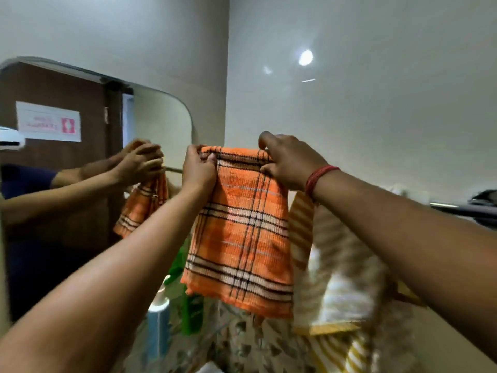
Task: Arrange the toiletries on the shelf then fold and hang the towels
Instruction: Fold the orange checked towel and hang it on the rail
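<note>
Orange towel (242, 224) draped up high between our hands, so fold hangs even. Left hand (198, 168) and right hand (289, 161) pinch top corners; yellow striped towel (317, 265) hangs just below right wrist.

Plaid towel (242, 224) between mirror (94, 162), left, and striped towel (336, 265), right.

The orange checked towel (242, 224) is coarse woven cloth, matt, against a smooth glossy wall (363, 90).

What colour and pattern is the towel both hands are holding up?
The towel is orange with black and white plaid stripes, seen clearly in the head view.
</note>
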